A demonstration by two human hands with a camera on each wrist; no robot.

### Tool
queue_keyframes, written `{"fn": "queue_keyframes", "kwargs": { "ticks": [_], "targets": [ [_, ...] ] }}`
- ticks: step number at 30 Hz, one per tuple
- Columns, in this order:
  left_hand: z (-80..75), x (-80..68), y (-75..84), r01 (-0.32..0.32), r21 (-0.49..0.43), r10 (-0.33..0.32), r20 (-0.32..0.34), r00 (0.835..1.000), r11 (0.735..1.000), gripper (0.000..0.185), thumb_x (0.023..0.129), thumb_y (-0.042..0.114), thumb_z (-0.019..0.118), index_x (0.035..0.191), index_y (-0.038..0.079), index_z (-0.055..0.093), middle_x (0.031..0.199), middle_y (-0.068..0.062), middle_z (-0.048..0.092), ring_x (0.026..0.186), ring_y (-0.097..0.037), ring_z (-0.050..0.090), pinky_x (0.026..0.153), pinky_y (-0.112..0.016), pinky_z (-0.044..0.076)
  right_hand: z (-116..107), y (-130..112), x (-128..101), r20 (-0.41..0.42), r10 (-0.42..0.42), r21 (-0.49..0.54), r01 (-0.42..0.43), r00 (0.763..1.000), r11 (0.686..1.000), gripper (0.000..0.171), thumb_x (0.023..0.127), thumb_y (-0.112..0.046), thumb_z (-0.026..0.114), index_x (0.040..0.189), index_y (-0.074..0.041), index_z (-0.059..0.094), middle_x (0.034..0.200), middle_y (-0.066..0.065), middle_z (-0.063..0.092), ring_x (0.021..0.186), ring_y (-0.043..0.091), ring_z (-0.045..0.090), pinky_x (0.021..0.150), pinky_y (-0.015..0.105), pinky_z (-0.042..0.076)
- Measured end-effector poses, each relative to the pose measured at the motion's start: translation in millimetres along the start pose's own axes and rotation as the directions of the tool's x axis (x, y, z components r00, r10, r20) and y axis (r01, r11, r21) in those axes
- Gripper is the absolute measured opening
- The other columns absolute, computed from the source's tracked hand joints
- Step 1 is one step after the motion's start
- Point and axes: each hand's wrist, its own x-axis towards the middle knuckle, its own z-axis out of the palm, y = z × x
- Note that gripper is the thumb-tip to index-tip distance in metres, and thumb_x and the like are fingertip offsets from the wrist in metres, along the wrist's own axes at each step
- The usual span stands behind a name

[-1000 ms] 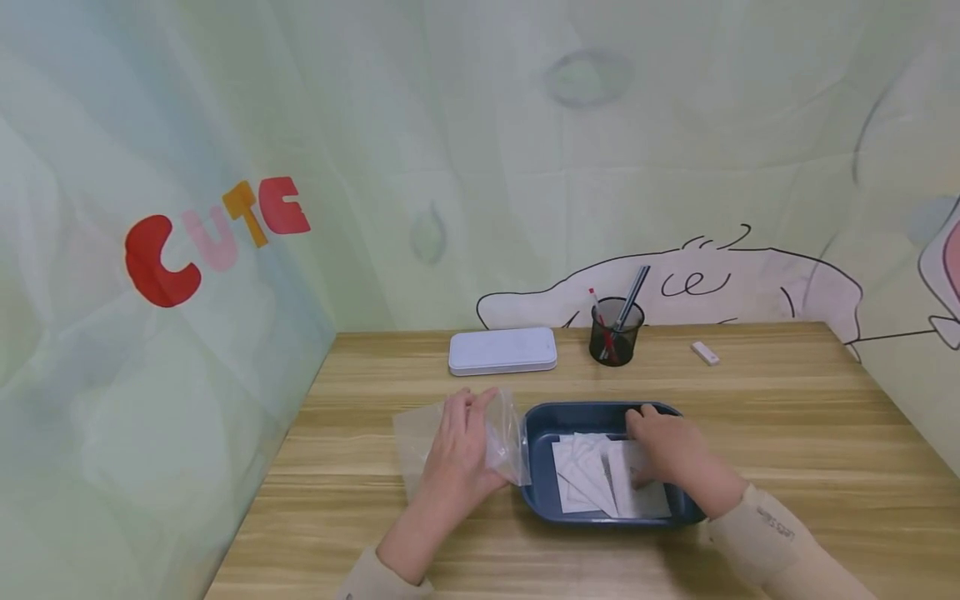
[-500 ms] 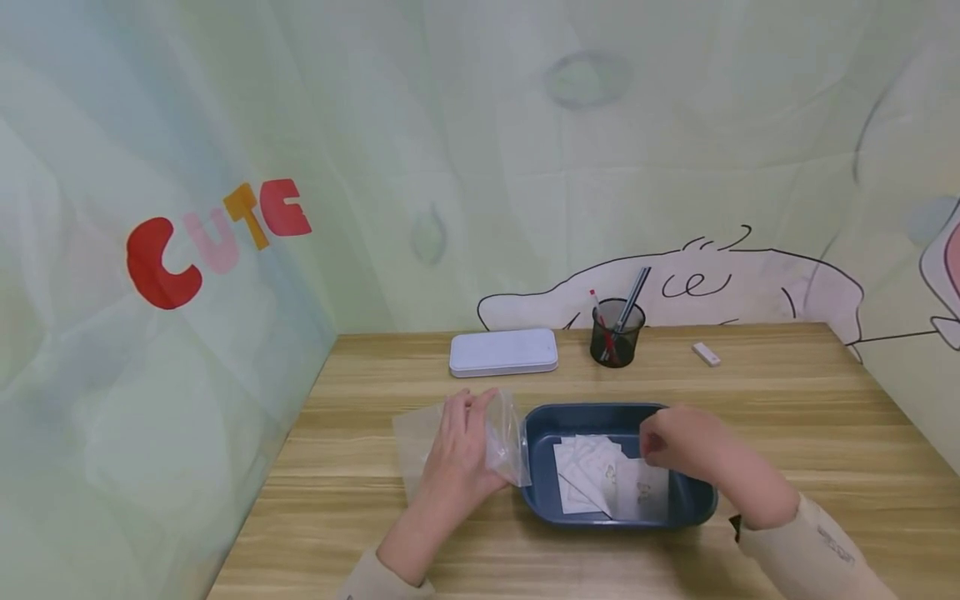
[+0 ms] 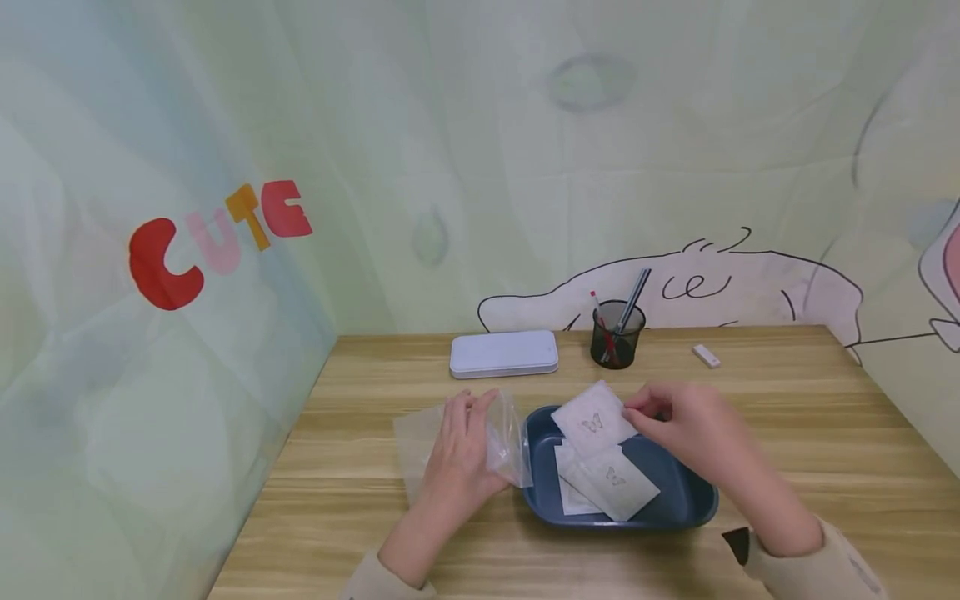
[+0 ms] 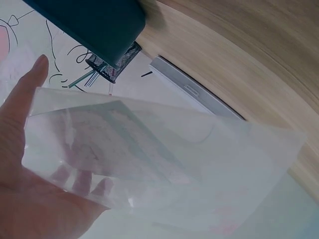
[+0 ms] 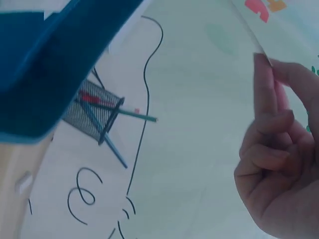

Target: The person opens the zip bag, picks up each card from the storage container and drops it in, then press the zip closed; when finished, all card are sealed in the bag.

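Right hand (image 3: 693, 429) up over the blue tray (image 3: 686, 500), thumb and fingertips pinching a white packet (image 3: 594, 421) by its right edge. Packet lifted clear above the tray's far left part, tilted, small butterfly print facing up. Seen from the right wrist, fingers (image 5: 271, 107) curled close together, packet edge nipped at the tips.

Left hand (image 3: 459, 454) on the table (image 3: 787, 433) just left of the tray, gripping a clear bag (image 3: 504, 433). Bag mouth propped up toward the tray, almost touching its left wall. From the left wrist view, bag (image 4: 149, 159) draped across the palm, fingers (image 4: 82, 181) showing through the plastic underneath, thumb along its upper edge.

More packets (image 3: 607, 483) lying overlapped inside the tray, another butterfly print on the top one.

Along the back edge: a flat white case (image 3: 503, 352), a black mesh cup (image 3: 617, 335) with pens just right of it, a small white piece (image 3: 705, 355) further right, well apart from the tray. Red "CUTE" letters (image 3: 217, 237) on the left wall.
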Motion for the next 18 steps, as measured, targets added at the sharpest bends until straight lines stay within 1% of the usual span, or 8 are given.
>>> {"fn": "queue_keyframes", "kwargs": {
  "ticks": [3,5,7,10,13,18],
  "targets": [
    [0.1,0.1,-0.3,-0.005,-0.003,0.005,-0.011,1.0,1.0,0.113,0.043,0.032,0.095,0.137,0.002,0.041,0.118,-0.016,0.043,0.112,-0.03,0.044,0.103,-0.039,0.04,6.2,-4.2,-1.3,-0.086,0.03,0.089,-0.022,0.996,0.996,0.004,0.082,-0.015,0.076,0.082,-0.015,0.072,0.071,-0.01,0.065,0.063,0.011,0.057,0.055,0.024,0.05],
    [0.7,0.2,-0.6,-0.011,-0.002,0.011,-0.02,1.0,1.0,0.113,0.043,0.033,0.095,0.137,0.001,0.041,0.116,-0.015,0.043,0.11,-0.029,0.044,0.103,-0.039,0.041,10.8,-4.5,-1.8,-0.104,0.047,0.169,-0.028,0.993,0.985,0.005,0.082,-0.013,0.076,0.081,-0.014,0.072,0.07,-0.008,0.065,0.061,0.013,0.056,0.052,0.024,0.049],
    [1.1,0.5,-0.8,-0.021,0.003,0.021,-0.034,0.999,1.0,0.113,0.042,0.034,0.095,0.136,-0.001,0.041,0.115,-0.015,0.043,0.108,-0.029,0.045,0.102,-0.038,0.041,15.0,-3.6,-1.3,-0.094,0.062,0.249,-0.037,0.994,0.968,0.004,0.082,-0.014,0.076,0.081,-0.013,0.072,0.069,-0.005,0.065,0.059,0.015,0.056,0.049,0.023,0.048],
    [1.1,1.0,-0.6,-0.027,0.009,0.028,-0.043,0.999,1.0,0.113,0.043,0.035,0.094,0.136,-0.002,0.041,0.115,-0.016,0.044,0.107,-0.029,0.045,0.102,-0.038,0.041,22.0,-1.3,0.1,-0.055,0.082,0.34,-0.059,0.995,0.939,0.005,0.083,-0.016,0.076,0.084,-0.012,0.073,0.069,0.0,0.065,0.057,0.018,0.053,0.046,0.023,0.044],
    [0.6,1.3,0.4,-0.029,0.002,0.03,-0.044,0.999,1.0,0.113,0.043,0.034,0.095,0.136,-0.003,0.042,0.115,-0.016,0.044,0.108,-0.029,0.044,0.103,-0.037,0.04,28.8,-0.8,1.4,-0.028,0.094,0.383,-0.076,0.995,0.921,0.006,0.084,-0.018,0.075,0.086,-0.012,0.074,0.069,0.002,0.065,0.058,0.018,0.052,0.046,0.023,0.042],
    [0.0,1.6,2.8,-0.018,-0.012,0.018,-0.025,1.0,1.0,0.115,0.042,0.033,0.095,0.137,-0.001,0.041,0.117,-0.016,0.043,0.112,-0.029,0.042,0.107,-0.036,0.035,40.2,-6.1,2.1,-0.012,0.114,0.439,-0.097,0.993,0.893,0.011,0.085,-0.021,0.074,0.088,-0.01,0.074,0.067,0.001,0.063,0.057,0.017,0.051,0.046,0.023,0.042]
  ]
}}
